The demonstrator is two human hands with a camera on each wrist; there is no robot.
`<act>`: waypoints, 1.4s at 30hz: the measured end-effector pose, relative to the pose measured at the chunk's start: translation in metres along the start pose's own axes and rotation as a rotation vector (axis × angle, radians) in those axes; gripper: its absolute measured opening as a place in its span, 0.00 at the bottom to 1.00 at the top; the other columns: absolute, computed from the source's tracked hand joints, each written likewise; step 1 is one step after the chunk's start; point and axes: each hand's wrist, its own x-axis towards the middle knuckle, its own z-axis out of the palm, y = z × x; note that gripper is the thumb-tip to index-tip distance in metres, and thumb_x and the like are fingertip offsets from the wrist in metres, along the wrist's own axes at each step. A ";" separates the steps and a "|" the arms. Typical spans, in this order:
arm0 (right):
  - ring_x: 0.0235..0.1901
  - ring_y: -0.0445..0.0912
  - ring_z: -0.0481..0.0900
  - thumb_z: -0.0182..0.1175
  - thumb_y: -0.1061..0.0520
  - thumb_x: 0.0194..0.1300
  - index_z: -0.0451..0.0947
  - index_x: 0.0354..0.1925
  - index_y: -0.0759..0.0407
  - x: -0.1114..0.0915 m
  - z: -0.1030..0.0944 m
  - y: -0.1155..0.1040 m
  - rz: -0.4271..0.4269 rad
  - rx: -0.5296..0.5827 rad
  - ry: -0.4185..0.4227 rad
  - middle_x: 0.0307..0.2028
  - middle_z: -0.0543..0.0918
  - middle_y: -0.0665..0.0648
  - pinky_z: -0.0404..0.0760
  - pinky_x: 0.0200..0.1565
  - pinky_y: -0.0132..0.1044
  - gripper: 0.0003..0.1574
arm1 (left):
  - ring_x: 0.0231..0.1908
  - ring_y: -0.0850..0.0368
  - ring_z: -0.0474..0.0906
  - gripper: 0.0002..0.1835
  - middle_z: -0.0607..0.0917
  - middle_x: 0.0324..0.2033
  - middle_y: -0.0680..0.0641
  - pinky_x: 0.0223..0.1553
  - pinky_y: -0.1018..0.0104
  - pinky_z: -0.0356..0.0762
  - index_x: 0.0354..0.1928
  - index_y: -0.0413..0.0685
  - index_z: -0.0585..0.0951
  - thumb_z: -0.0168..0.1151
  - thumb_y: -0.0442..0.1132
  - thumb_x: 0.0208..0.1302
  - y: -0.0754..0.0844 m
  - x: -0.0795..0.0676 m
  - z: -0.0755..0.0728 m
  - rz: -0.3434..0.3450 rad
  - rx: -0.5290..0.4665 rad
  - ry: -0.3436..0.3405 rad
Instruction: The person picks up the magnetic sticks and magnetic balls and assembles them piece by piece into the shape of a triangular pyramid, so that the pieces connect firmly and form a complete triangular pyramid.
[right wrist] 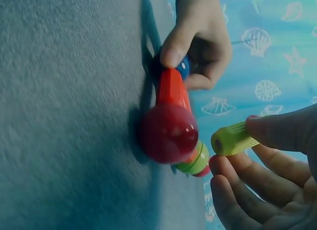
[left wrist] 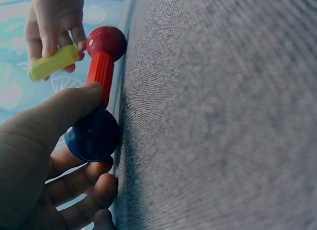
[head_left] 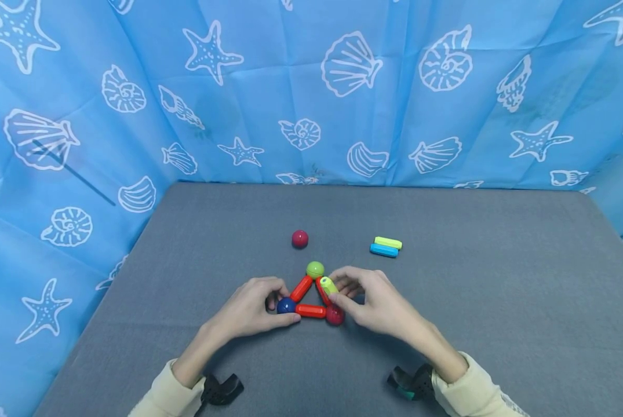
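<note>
A flat triangle of three red magnetic rods (head_left: 310,311) lies on the grey table, joined at its corners by a blue ball (head_left: 286,306), a green ball (head_left: 315,269) and a dark red ball (head_left: 334,315). My left hand (head_left: 251,308) holds the blue corner, its thumb along the near side and fingers behind the ball. Between thumb and fingertips my right hand (head_left: 378,300) pinches a yellow-green rod (right wrist: 234,139). In the head view that rod overlaps the triangle's right side; the right wrist view shows a gap between its end and the dark red ball.
Another dark red ball (head_left: 299,238) sits beyond the triangle. A yellow-green rod (head_left: 388,242) and a blue rod (head_left: 384,250) lie side by side to the far right of it. A blue curtain with white shells (head_left: 301,87) hangs behind the table (head_left: 499,278).
</note>
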 end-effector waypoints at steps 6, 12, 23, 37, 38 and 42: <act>0.38 0.36 0.83 0.65 0.59 0.69 0.81 0.51 0.59 0.001 0.007 -0.001 -0.009 0.029 -0.040 0.41 0.88 0.52 0.84 0.45 0.32 0.13 | 0.26 0.66 0.73 0.16 0.78 0.27 0.60 0.26 0.75 0.67 0.36 0.59 0.82 0.76 0.57 0.56 0.000 0.000 0.000 0.006 0.001 0.006; 0.38 0.35 0.82 0.65 0.60 0.69 0.81 0.51 0.59 0.002 0.012 0.000 -0.008 0.026 -0.049 0.40 0.87 0.51 0.84 0.45 0.31 0.13 | 0.26 0.66 0.73 0.16 0.78 0.27 0.60 0.26 0.75 0.67 0.36 0.59 0.82 0.76 0.57 0.56 -0.001 -0.001 0.000 0.011 -0.009 0.007; 0.36 0.34 0.82 0.64 0.58 0.71 0.81 0.55 0.60 0.005 0.015 0.000 -0.009 0.010 -0.053 0.39 0.88 0.51 0.83 0.42 0.29 0.17 | 0.26 0.66 0.73 0.15 0.78 0.28 0.60 0.27 0.75 0.67 0.36 0.59 0.82 0.76 0.56 0.57 -0.001 -0.001 -0.001 0.015 -0.011 0.008; 0.39 0.39 0.84 0.64 0.55 0.71 0.83 0.56 0.59 0.003 0.002 0.009 -0.035 -0.113 0.073 0.42 0.89 0.52 0.85 0.42 0.36 0.17 | 0.29 0.66 0.75 0.17 0.82 0.33 0.59 0.30 0.74 0.72 0.43 0.57 0.85 0.75 0.56 0.58 -0.004 -0.003 -0.002 0.018 -0.045 -0.006; 0.40 0.41 0.85 0.65 0.56 0.70 0.83 0.55 0.59 0.003 -0.001 0.011 -0.031 -0.145 0.106 0.42 0.89 0.52 0.85 0.43 0.38 0.17 | 0.30 0.66 0.75 0.18 0.83 0.34 0.59 0.31 0.74 0.73 0.44 0.56 0.85 0.75 0.56 0.58 -0.004 -0.003 -0.002 0.020 -0.048 -0.013; 0.44 0.49 0.87 0.67 0.60 0.66 0.85 0.53 0.60 0.006 -0.013 0.019 0.002 -0.274 0.248 0.45 0.90 0.57 0.85 0.46 0.51 0.16 | 0.33 0.66 0.75 0.21 0.84 0.38 0.58 0.33 0.74 0.73 0.52 0.55 0.85 0.73 0.55 0.61 -0.006 -0.004 -0.004 0.041 -0.047 -0.039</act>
